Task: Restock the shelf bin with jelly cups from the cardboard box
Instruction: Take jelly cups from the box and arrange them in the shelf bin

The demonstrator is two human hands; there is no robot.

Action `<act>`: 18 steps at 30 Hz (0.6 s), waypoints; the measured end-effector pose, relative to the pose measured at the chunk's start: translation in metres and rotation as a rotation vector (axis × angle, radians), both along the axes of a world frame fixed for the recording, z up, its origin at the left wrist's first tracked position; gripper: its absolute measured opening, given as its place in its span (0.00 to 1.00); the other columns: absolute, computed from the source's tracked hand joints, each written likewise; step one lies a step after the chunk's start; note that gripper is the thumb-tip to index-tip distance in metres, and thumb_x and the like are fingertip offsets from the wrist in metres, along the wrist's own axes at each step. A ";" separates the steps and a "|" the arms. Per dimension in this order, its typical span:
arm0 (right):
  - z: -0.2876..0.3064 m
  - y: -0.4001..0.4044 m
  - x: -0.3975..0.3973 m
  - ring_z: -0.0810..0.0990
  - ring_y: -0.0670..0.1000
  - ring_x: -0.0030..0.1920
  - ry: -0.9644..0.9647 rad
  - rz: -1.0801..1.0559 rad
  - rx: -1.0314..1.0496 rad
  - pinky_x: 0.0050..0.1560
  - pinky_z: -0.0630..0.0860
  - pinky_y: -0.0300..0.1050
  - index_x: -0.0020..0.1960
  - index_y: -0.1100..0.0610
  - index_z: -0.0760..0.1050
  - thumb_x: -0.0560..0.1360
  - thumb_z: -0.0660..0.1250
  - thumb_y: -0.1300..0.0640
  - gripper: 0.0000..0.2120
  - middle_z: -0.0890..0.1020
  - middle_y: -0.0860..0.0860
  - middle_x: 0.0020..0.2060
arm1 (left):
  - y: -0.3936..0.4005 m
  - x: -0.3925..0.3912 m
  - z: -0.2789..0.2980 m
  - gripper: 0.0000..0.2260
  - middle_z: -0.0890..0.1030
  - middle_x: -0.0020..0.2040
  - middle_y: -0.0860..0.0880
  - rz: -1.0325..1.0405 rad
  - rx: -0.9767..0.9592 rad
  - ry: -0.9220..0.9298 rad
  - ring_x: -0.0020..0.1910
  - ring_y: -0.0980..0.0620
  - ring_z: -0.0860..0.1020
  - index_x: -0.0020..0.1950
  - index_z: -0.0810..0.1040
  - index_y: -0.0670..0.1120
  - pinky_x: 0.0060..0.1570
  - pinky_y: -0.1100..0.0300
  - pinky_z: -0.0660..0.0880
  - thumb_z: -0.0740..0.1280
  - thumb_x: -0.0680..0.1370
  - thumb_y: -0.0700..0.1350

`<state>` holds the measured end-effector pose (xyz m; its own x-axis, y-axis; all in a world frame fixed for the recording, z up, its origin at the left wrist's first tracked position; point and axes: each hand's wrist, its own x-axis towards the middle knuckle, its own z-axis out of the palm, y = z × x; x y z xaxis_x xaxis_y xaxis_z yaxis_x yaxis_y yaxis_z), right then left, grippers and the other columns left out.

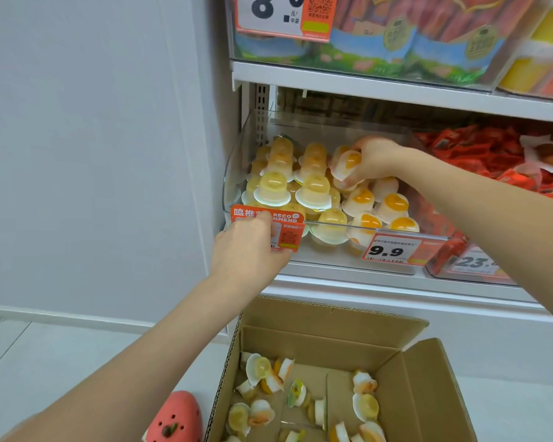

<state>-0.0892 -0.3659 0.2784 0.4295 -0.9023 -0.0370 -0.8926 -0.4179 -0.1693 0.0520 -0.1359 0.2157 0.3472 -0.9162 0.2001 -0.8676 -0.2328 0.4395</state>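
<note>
1. One jelly cup point(348, 164) with an orange centre sits in the right hand point(372, 161), whose fingers curl round it over the right half of the shelf bin point(237, 173); it is held low, just above the heap, likely so it can be set down without rolling.
2. Many cups already fill the clear bin, pale yellow ones stacked on the left, orange-centred ones on the right, which suggests sorting by flavour.
3. At the bin's near left corner the left hand point(246, 250) grips the front edge over the orange tag point(268, 228), apparently to steady the bin or tip it forward.
4. Below, the cardboard box point(332, 339) stands open on the floor, with loose cups scattered on its bottom, near enough for short reaches.
5. Red packets point(479, 151) fill the neighbouring bin to the right.
</note>
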 end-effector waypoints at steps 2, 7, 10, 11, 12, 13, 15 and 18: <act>0.003 0.001 0.003 0.74 0.54 0.50 0.029 0.003 0.008 0.45 0.73 0.46 0.68 0.57 0.67 0.63 0.79 0.47 0.39 0.76 0.55 0.58 | 0.000 -0.001 0.000 0.13 0.79 0.50 0.50 0.004 -0.002 -0.003 0.52 0.47 0.76 0.52 0.72 0.48 0.47 0.56 0.70 0.68 0.73 0.53; 0.005 0.006 0.007 0.73 0.54 0.49 0.073 0.000 0.038 0.44 0.72 0.46 0.67 0.58 0.68 0.63 0.80 0.50 0.37 0.75 0.54 0.53 | -0.001 0.000 -0.001 0.14 0.79 0.52 0.50 0.003 -0.001 -0.013 0.53 0.47 0.76 0.53 0.72 0.48 0.47 0.56 0.70 0.69 0.73 0.53; -0.004 0.005 0.005 0.74 0.54 0.48 0.092 0.004 0.044 0.43 0.72 0.46 0.65 0.60 0.69 0.62 0.80 0.51 0.37 0.75 0.53 0.50 | 0.000 0.001 -0.002 0.15 0.79 0.52 0.51 -0.003 -0.002 -0.016 0.53 0.48 0.76 0.54 0.72 0.48 0.48 0.55 0.70 0.69 0.73 0.54; -0.007 0.005 0.003 0.74 0.54 0.48 0.091 0.007 0.039 0.43 0.72 0.46 0.65 0.60 0.70 0.62 0.80 0.52 0.36 0.75 0.53 0.49 | 0.000 0.001 -0.002 0.15 0.79 0.52 0.50 -0.005 -0.004 -0.020 0.53 0.47 0.76 0.54 0.72 0.48 0.48 0.55 0.70 0.69 0.73 0.54; -0.010 0.004 0.003 0.74 0.53 0.48 0.088 0.010 0.030 0.43 0.71 0.46 0.65 0.60 0.70 0.62 0.80 0.51 0.36 0.75 0.53 0.49 | 0.000 0.001 -0.002 0.15 0.79 0.52 0.50 -0.006 -0.006 -0.023 0.53 0.47 0.76 0.53 0.72 0.48 0.48 0.55 0.71 0.68 0.73 0.54; -0.011 0.003 0.002 0.74 0.53 0.48 0.083 0.013 0.022 0.44 0.71 0.46 0.65 0.60 0.70 0.62 0.80 0.51 0.36 0.75 0.53 0.50 | 0.000 0.001 -0.003 0.15 0.79 0.52 0.50 -0.006 -0.007 -0.026 0.53 0.47 0.76 0.53 0.72 0.48 0.48 0.55 0.71 0.68 0.73 0.54; -0.015 0.000 0.000 0.74 0.54 0.49 0.067 0.019 0.010 0.45 0.71 0.46 0.65 0.59 0.70 0.61 0.81 0.51 0.37 0.76 0.53 0.52 | -0.002 0.001 -0.004 0.15 0.79 0.52 0.50 -0.006 -0.002 -0.030 0.53 0.47 0.76 0.54 0.72 0.48 0.49 0.54 0.72 0.68 0.73 0.54; -0.017 -0.003 -0.004 0.75 0.57 0.57 0.024 0.048 0.005 0.49 0.73 0.46 0.68 0.57 0.68 0.61 0.81 0.53 0.40 0.76 0.55 0.60 | -0.003 0.000 -0.005 0.16 0.79 0.52 0.50 -0.004 -0.001 -0.048 0.53 0.47 0.76 0.54 0.71 0.48 0.49 0.55 0.71 0.68 0.73 0.55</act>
<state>-0.0930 -0.3693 0.2609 0.4708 -0.8807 -0.0519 -0.8755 -0.4592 -0.1505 0.0522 -0.1389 0.2105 0.3337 -0.9173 0.2174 -0.8884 -0.2289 0.3980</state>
